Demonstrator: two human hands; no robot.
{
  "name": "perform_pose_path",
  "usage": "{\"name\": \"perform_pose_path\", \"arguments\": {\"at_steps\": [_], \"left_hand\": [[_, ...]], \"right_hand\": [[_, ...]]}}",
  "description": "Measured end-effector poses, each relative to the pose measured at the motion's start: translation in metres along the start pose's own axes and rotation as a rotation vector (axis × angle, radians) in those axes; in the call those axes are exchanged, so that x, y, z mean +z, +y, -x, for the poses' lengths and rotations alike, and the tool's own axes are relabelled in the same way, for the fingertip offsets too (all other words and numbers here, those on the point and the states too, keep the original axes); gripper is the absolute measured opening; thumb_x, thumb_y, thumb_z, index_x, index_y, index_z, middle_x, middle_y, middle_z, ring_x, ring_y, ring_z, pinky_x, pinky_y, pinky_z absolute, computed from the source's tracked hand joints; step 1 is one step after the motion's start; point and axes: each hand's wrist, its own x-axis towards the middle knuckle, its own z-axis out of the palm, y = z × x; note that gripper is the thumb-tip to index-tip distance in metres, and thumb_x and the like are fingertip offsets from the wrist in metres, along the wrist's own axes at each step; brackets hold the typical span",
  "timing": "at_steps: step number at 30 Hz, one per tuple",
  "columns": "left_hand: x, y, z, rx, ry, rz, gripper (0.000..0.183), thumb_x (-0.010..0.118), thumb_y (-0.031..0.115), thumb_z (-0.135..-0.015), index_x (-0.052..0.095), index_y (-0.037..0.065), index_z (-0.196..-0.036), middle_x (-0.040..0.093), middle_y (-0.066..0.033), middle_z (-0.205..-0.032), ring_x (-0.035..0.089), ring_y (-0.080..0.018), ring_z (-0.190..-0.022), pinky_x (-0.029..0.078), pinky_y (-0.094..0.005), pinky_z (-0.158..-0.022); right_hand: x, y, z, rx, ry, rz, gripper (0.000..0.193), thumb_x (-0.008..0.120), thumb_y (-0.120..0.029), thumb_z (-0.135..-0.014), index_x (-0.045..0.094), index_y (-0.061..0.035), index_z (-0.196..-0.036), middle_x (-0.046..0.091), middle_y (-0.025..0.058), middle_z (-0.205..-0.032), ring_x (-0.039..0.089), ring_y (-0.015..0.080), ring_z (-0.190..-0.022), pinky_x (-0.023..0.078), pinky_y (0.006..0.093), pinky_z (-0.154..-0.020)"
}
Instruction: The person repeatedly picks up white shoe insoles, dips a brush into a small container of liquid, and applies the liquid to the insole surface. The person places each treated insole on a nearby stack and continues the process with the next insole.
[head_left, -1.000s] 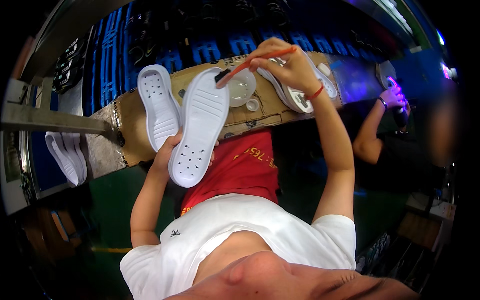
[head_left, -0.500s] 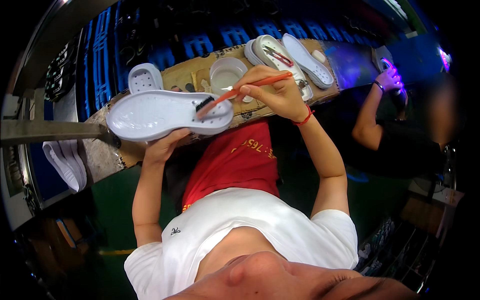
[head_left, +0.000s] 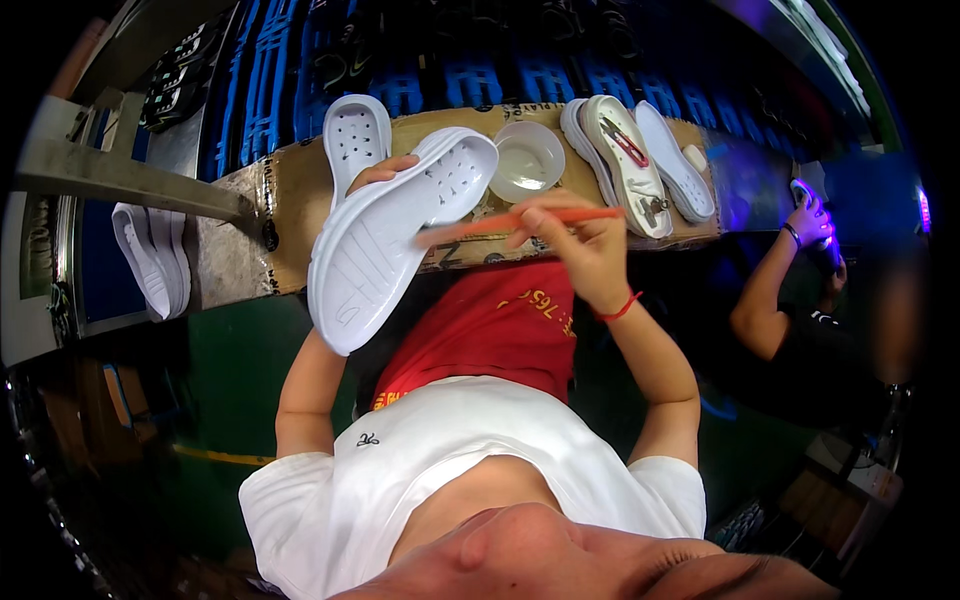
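Note:
A white shoe sole (head_left: 385, 245) is tilted up in front of me, its inner face toward me, with small holes at its upper end. My left hand (head_left: 383, 174) grips it from behind; only some fingers show over its upper left edge. My right hand (head_left: 585, 245) is closed round the orange handle of a brush (head_left: 480, 228). The brush head is blurred by motion, at the sole's right edge; I cannot tell whether it touches. Just beyond stands a whitish bowl (head_left: 528, 165) with liquid in it. Another white sole (head_left: 355, 135) lies behind the held one.
Cardboard (head_left: 290, 215) covers the bench. On its right lie more soles (head_left: 675, 160), one with red-handled snips (head_left: 625, 140) on it. Stacked soles (head_left: 150, 255) sit at far left, below a metal bar (head_left: 130, 178). A co-worker's hand (head_left: 808, 218) is under violet light at right.
The held sole has swung from nearly level to a steep slant. My left hand's fingers now show at its upper edge. The brush has moved off the holed end to the sole's right edge.

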Motion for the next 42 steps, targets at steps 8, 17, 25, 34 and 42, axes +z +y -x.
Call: {"name": "perform_pose_path", "arguments": {"at_steps": [8,17,25,34,42], "left_hand": [[-0.01,0.005,0.01,-0.154,-0.024,0.301,0.075,0.078,0.016,-0.073,0.037,0.008,-0.135,0.043,-0.0116,-0.134,0.043,-0.0269,-0.127,0.037,-0.0395,-0.108],[-0.01,0.007,0.015,-0.102,0.085,-0.109,0.07,0.077,0.005,-0.072,0.042,0.005,-0.133,0.052,-0.0091,-0.126,0.052,-0.0217,-0.118,0.042,-0.0323,-0.1],[0.004,0.023,0.002,0.017,0.003,-0.21,0.068,0.081,0.004,-0.065,0.048,0.005,-0.124,0.053,-0.0118,-0.125,0.053,-0.0244,-0.117,0.045,-0.0331,-0.099],[0.01,0.007,-0.005,-0.053,-0.027,0.167,0.071,0.081,0.004,-0.066,0.046,0.006,-0.128,0.047,-0.0146,-0.129,0.046,-0.0274,-0.123,0.045,-0.034,-0.1],[0.04,0.04,-0.163,0.341,-0.582,-0.074,0.065,0.076,0.016,-0.074,0.049,0.006,-0.132,0.055,-0.011,-0.124,0.054,-0.0182,-0.111,0.045,-0.0315,-0.096]], "right_hand": [[0.059,-0.032,-0.04,-0.45,-0.14,0.17,0.011,0.067,-0.012,-0.084,0.073,-0.0078,-0.092,0.067,0.0045,-0.081,0.058,0.0166,-0.088,0.044,0.0309,-0.083],[-0.02,0.007,-0.11,-0.37,-0.242,0.297,0.018,0.07,-0.023,-0.083,0.075,-0.009,-0.093,0.064,0.0067,-0.087,0.058,0.019,-0.091,0.047,0.0318,-0.081],[-0.055,-0.008,-0.029,-0.387,-0.047,0.719,0.013,0.063,-0.011,-0.088,0.071,-0.0025,-0.095,0.068,0.007,-0.084,0.062,0.0146,-0.085,0.046,0.0271,-0.075],[-0.001,-0.011,0.013,0.037,0.003,-0.063,0.017,0.057,-0.007,-0.093,0.065,0.0055,-0.1,0.068,0.0104,-0.079,0.066,0.016,-0.075,0.051,0.0269,-0.071],[-0.01,-0.031,0.055,-0.431,0.711,-0.407,0.022,0.053,-0.021,-0.097,0.063,-0.0015,-0.098,0.065,0.0077,-0.081,0.061,0.0212,-0.082,0.045,0.0386,-0.084]]}}
